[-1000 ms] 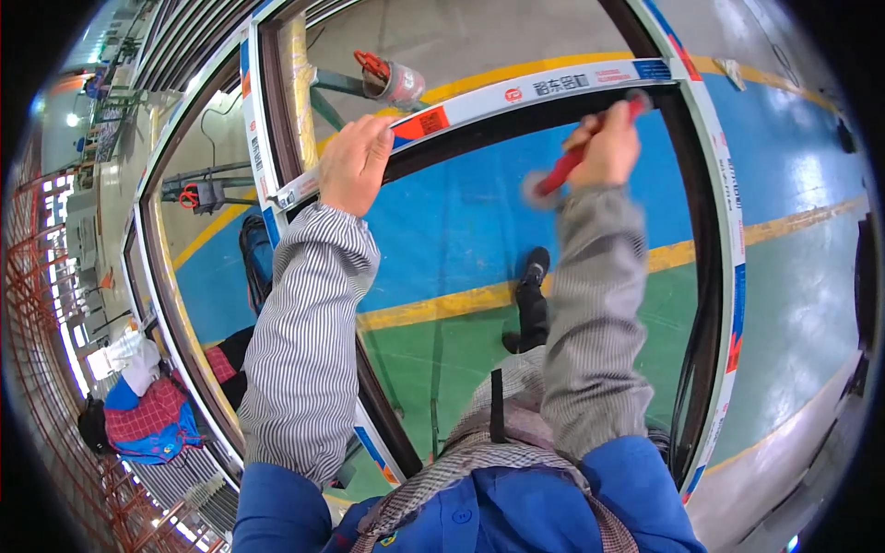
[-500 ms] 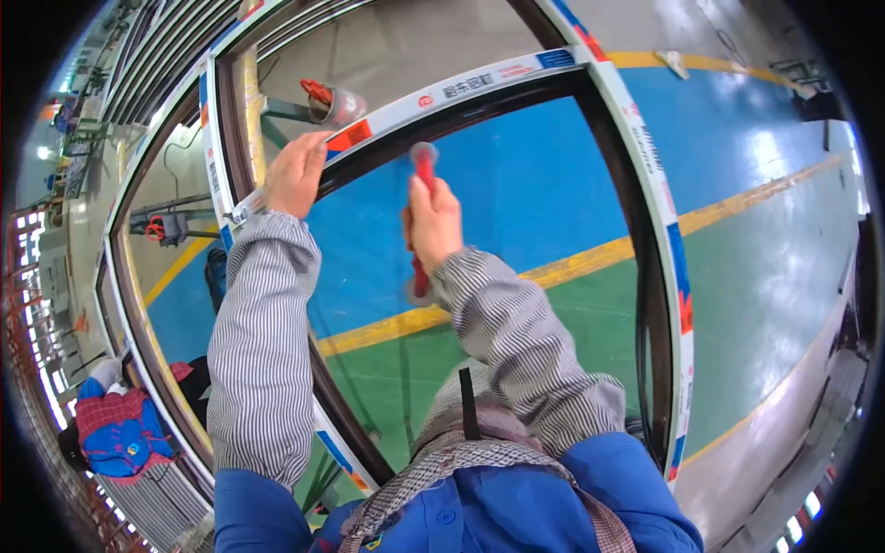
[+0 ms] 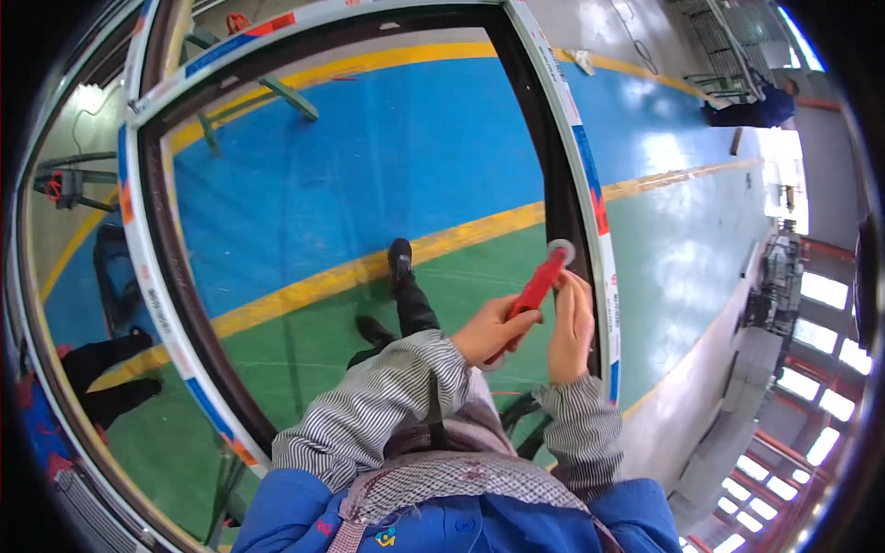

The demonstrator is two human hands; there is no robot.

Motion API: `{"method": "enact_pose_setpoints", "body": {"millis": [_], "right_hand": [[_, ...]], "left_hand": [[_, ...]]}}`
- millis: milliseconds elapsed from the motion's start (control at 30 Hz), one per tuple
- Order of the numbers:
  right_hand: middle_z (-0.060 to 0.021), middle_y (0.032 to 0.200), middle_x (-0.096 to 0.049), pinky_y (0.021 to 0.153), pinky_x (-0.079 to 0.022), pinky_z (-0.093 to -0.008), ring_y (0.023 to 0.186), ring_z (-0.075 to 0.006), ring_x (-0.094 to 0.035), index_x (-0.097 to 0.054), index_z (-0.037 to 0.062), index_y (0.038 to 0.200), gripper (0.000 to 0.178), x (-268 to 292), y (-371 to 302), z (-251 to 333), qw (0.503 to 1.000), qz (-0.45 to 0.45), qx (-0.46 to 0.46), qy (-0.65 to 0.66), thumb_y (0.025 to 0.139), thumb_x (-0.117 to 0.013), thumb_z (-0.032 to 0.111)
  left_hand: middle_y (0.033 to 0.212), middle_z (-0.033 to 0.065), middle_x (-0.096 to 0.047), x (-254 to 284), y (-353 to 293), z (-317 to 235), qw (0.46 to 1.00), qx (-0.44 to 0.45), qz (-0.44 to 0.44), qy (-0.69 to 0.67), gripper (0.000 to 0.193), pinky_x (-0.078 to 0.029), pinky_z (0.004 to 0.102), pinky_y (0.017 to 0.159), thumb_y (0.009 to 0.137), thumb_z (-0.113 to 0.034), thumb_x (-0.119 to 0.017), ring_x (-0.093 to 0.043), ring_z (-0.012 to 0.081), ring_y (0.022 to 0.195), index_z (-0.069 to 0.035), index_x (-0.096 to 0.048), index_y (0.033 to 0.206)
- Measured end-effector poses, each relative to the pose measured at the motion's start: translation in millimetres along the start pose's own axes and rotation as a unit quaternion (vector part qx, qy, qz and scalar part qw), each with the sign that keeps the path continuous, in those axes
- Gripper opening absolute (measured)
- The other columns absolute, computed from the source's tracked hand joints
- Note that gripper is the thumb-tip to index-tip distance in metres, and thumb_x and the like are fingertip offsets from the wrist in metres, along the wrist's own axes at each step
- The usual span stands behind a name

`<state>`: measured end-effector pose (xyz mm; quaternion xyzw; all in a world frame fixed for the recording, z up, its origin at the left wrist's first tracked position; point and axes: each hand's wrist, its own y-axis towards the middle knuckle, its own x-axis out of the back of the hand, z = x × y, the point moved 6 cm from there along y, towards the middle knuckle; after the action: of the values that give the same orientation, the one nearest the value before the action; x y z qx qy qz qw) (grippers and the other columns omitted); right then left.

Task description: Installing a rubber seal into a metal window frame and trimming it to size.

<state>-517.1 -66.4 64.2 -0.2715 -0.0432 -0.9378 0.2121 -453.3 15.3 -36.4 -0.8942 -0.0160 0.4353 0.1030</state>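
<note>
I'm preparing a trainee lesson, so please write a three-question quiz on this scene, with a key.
1. Which hand grips the red double-ended roller?
2. Fill the gap (left or right): the roller's upper wheel is nearest the metal frame's ____ bar.
3. What colour is the floor stripe between the blue and green areas? A red; B yellow; C white.

Key: 1. The left hand. 2. Right. 3. B.

The floor shows a blue section (image 3: 369, 157) and a green section (image 3: 295, 346), divided by a worn yellow stripe (image 3: 479, 227). A whitish item (image 3: 583, 62), kind unclear, lies at the far yellow band (image 3: 636, 75). A person in dark blue (image 3: 767, 108) is at upper right; bright windows (image 3: 823, 289) line the right side. Dark-trousered legs (image 3: 97, 361) of another person show at left.
</note>
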Motion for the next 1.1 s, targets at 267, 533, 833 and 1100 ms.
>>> {"method": "enact_pose_setpoints", "body": {"millis": [267,533,833,1100], "right_hand": [[-0.0216,0.128,-0.046,0.103,-0.034,-0.0402,0.119,-0.035,-0.045,-0.033,-0.0038,0.138,0.065,125.5,-33.2,-58.5,0.951,0.016,0.038,-0.308,0.081,-0.063,0.006],[-0.0227,0.133,-0.045,0.105,-0.034,-0.0375,0.124,-0.0334,-0.045,-0.03,-0.0033,0.141,0.067,136.8,-41.7,-86.2,0.972,0.1,0.038,-0.208,0.084,-0.064,0.012],[-0.0231,0.12,-0.055,0.093,-0.044,-0.0393,0.112,-0.0342,-0.055,-0.036,-0.001,0.136,0.067,114.5,-14.2,-71.2,0.939,0.094,0.132,-0.302,0.081,-0.07,0.019],[-0.0236,0.106,-0.062,0.082,-0.048,-0.043,0.097,-0.0389,-0.061,-0.046,-0.0017,0.126,0.048,109.8,-6.8,-73.7,0.951,0.058,0.066,-0.298,0.085,-0.064,0.017]], "left_hand": [[0.084,0.0023,-0.061,6.0,54.6,39.6,0.961,-0.032,-0.272,-0.044,0.02,-0.053,0.0267,0.062,0.087,-0.017,-0.068,-0.06,0.0103,0.076,-0.004,-0.058,0.097],[0.062,0.0111,-0.057,-54.8,37.5,27.7,0.861,-0.194,-0.393,0.259,0.023,-0.044,0.0355,0.052,0.081,-0.02,-0.072,-0.056,0.0241,0.054,0.0,-0.063,0.086],[0.066,0.0154,-0.062,-82.9,61.7,27.4,0.771,-0.167,-0.474,0.391,0.021,-0.047,0.0466,0.057,0.079,-0.026,-0.069,-0.061,0.0364,0.063,-0.006,-0.062,0.077],[0.072,0.0173,-0.064,-79.1,55.6,52.9,0.842,-0.181,-0.433,0.265,0.023,-0.049,0.044,0.06,0.077,-0.024,-0.07,-0.063,0.0363,0.068,-0.004,-0.067,0.089]]}}
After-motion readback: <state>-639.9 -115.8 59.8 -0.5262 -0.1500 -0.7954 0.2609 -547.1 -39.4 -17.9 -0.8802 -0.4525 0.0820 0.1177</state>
